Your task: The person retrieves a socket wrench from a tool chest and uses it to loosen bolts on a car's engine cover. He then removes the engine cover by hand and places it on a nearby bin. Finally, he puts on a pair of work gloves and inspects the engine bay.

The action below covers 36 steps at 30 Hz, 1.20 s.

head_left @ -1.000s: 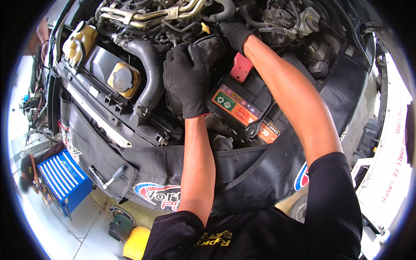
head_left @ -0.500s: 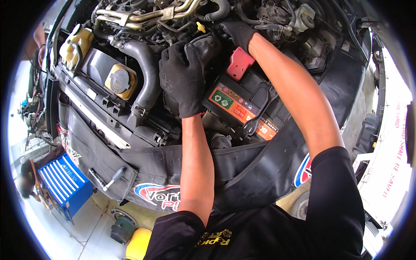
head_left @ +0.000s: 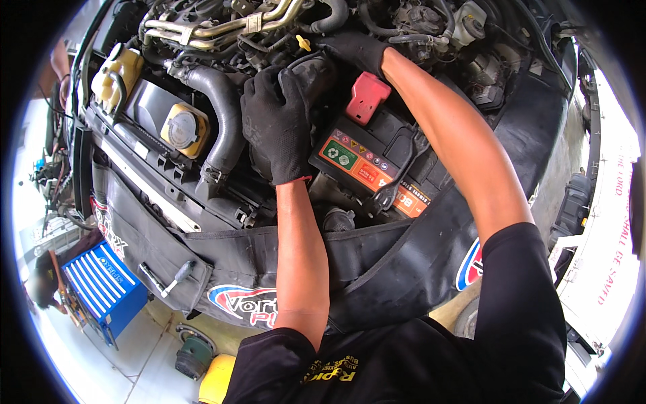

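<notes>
In a car's engine bay, my left hand (head_left: 277,128), in a black glove, is closed with curled fingers around a thick black air duct (head_left: 316,73). My right hand (head_left: 360,54), also gloved, reaches in at the far end of that duct, just beyond the red battery terminal cover (head_left: 367,98). Its fingers blend into the dark parts there, so their grip does not show. A yellow dipstick handle (head_left: 303,43) stands close to the right fingertips. Below my right forearm sits the black car battery (head_left: 356,158) with an orange and green label.
A grey curved hose (head_left: 225,114) and a yellowed reservoir with a round cap (head_left: 183,129) lie left of my hands. Metal pipes (head_left: 229,28) cross the far side. A ratchet (head_left: 176,279) rests on the black fender cover (head_left: 377,269). A blue tool cabinet (head_left: 104,286) stands at lower left.
My right hand has slid left, deeper toward the duct's far end. My left hand keeps its hold on the duct. The whole view has shifted slightly.
</notes>
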Tool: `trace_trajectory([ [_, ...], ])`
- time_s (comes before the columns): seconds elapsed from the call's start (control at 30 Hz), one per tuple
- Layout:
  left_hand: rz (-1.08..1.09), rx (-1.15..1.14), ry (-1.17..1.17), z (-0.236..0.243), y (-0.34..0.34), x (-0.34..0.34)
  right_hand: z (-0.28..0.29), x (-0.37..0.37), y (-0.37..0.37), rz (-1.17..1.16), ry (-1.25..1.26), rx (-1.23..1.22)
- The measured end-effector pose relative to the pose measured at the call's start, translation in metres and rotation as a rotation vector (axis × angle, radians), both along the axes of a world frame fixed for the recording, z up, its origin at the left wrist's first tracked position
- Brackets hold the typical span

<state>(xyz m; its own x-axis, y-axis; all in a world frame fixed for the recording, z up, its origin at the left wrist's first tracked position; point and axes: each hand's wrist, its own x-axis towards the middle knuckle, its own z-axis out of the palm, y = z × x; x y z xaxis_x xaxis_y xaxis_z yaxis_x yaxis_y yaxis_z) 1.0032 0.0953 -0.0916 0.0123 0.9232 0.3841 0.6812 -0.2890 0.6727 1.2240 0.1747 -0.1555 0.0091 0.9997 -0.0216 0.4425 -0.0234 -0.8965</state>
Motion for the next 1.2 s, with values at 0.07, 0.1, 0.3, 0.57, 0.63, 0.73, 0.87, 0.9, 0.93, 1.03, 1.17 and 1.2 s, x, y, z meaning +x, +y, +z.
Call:
trace_trajectory([
  [0.07,-0.017,-0.003,-0.012,0.001,0.000,0.002,-0.009,0.004,0.005,-0.017,-0.098,0.019],
  [0.1,-0.014,-0.001,-0.010,0.000,0.000,0.001,-0.010,0.000,0.006,-0.022,-0.040,0.004],
  [0.3,-0.038,0.024,-0.055,-0.003,0.001,0.000,-0.014,-0.002,0.002,-0.033,0.217,-0.078],
  [0.57,-0.029,0.146,-0.104,-0.015,0.007,-0.007,0.013,-0.016,-0.007,0.038,0.035,-0.180],
  [0.63,-0.049,0.149,-0.114,-0.013,0.007,-0.002,-0.012,0.008,-0.002,0.282,0.147,-0.145],
  [0.73,-0.062,0.156,-0.124,-0.013,0.007,0.000,-0.039,0.030,0.010,0.329,0.355,-0.277],
  [0.87,-0.034,0.162,-0.110,-0.016,0.008,-0.007,-0.024,0.019,0.010,0.205,-0.030,-0.110],
  [0.9,-0.016,0.170,-0.103,-0.019,0.009,-0.009,-0.013,-0.006,0.011,0.084,0.151,-0.163],
  [0.93,-0.019,0.179,-0.103,-0.019,0.010,-0.007,-0.010,-0.015,0.008,-0.061,0.328,-0.211],
  [1.03,-0.063,0.133,-0.084,-0.015,0.006,-0.002,-0.034,0.011,0.020,0.101,0.723,-0.399],
  [1.17,-0.074,0.118,-0.072,0.006,0.003,-0.011,0.002,-0.022,0.009,0.182,0.926,-0.481],
  [1.2,-0.080,0.135,-0.097,0.008,0.003,-0.009,-0.001,-0.016,0.006,0.128,0.828,-0.414],
])
